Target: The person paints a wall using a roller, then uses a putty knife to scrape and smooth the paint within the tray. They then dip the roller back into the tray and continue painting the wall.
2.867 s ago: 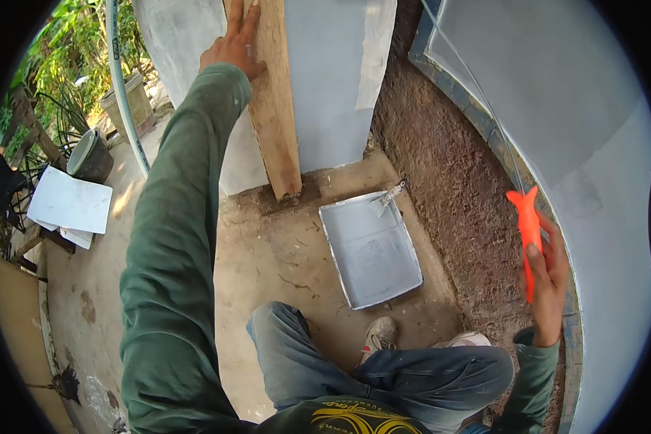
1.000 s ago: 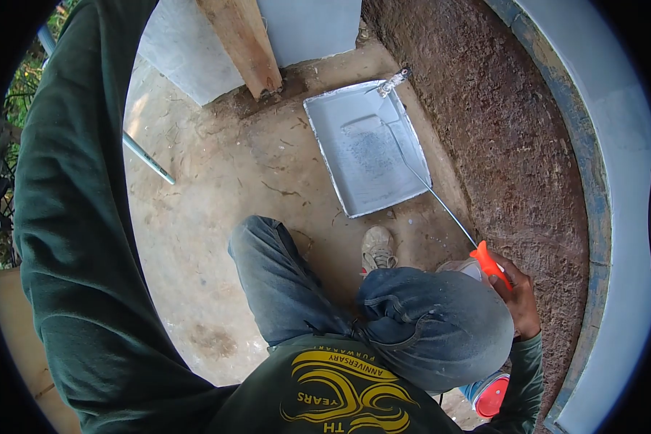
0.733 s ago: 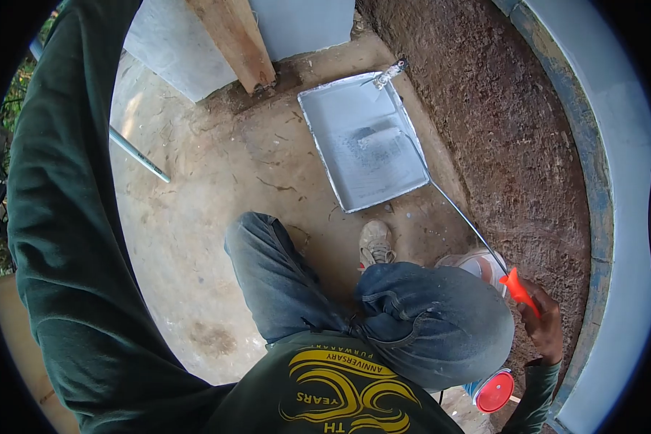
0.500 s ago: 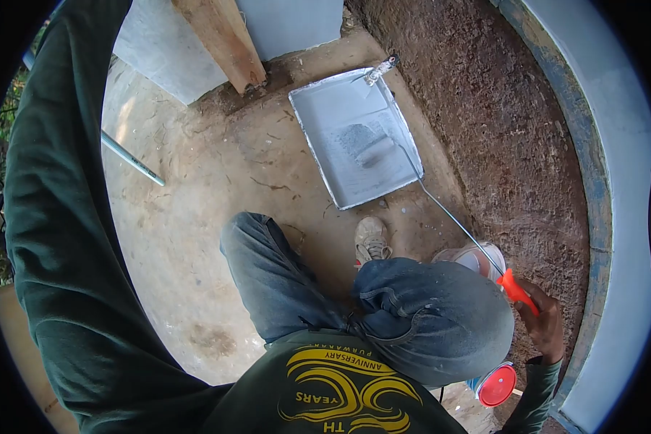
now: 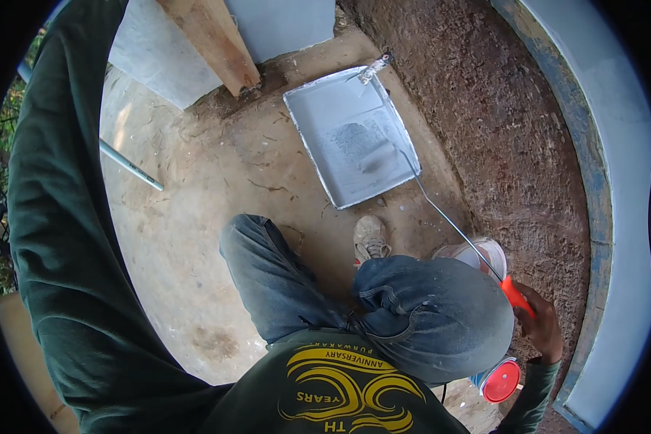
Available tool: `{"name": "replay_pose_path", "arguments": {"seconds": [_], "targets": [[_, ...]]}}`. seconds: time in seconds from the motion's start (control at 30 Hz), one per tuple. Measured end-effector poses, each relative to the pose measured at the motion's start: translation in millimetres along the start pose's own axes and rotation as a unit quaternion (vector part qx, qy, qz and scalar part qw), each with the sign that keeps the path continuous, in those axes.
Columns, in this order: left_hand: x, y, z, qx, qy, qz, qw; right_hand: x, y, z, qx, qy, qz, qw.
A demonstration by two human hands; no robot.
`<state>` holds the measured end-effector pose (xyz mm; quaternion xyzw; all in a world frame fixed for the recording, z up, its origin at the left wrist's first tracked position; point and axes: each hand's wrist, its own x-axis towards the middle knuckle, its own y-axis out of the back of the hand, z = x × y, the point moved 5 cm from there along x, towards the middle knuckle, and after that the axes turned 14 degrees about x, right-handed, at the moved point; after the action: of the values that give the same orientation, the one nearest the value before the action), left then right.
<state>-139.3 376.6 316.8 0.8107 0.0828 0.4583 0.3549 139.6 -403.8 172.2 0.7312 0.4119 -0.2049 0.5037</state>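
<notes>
My right hand (image 5: 539,324) is wrapped round the orange handle (image 5: 518,296) of a long-framed paint roller. The white roller head (image 5: 377,156) rests in the paint tray (image 5: 324,170), near its lower right side. Grey-white paint coats the tray, with a rough darker patch left of the roller. A paint-smeared tool (image 5: 375,68) lies over the tray's top right corner. My left arm, in a dark green sleeve, stretches up the left side; its hand is out of view.
A paint-marked bucket (image 5: 493,254) stands beside my knee, with a red-lidded can (image 5: 500,381) below it. A wooden post (image 5: 210,43) and pale panels (image 5: 159,58) stand at the top. A pipe (image 5: 132,165) is at left. The wall (image 5: 593,87) curves along the right.
The roller head has shifted slightly down and right within the tray. My right hand still holds the handle, and the view has moved a little.
</notes>
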Motion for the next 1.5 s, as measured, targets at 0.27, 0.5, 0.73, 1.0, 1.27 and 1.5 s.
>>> {"name": "replay_pose_path", "arguments": {"seconds": [0.27, 0.5, 0.73, 1.0, 1.27, 1.5], "targets": [[-14.0, 23.9, 30.2, 0.156, -0.011, -0.105, 0.982, 34.0, -33.5, 7.1, -0.038, 0.248, 0.002, 0.968], [-19.9, 26.0, 25.9, 0.015, 0.086, -0.018, 0.996, 16.9, -25.4, 77.7, -0.119, 0.243, 0.104, 0.957], [-18.9, 39.3, 33.8, -0.002, 0.091, 0.003, 0.996, 16.3, -34.3, 56.0, 0.003, 0.231, 0.176, 0.957], [-8.1, 73.8, 41.3, 0.019, 0.132, 0.073, 0.988, 104.6, -50.3, -60.6, 0.188, 0.254, 0.084, 0.945], [25.2, 63.7, 26.8, 0.058, 0.081, 0.211, 0.973, 224.7, -73.8, -116.5, 0.093, 0.315, 0.179, 0.927], [29.7, 33.4, 35.4, 0.064, 0.055, 0.331, 0.940, 250.9, -88.1, -138.4, 0.083, 0.311, 0.171, 0.931]]}}
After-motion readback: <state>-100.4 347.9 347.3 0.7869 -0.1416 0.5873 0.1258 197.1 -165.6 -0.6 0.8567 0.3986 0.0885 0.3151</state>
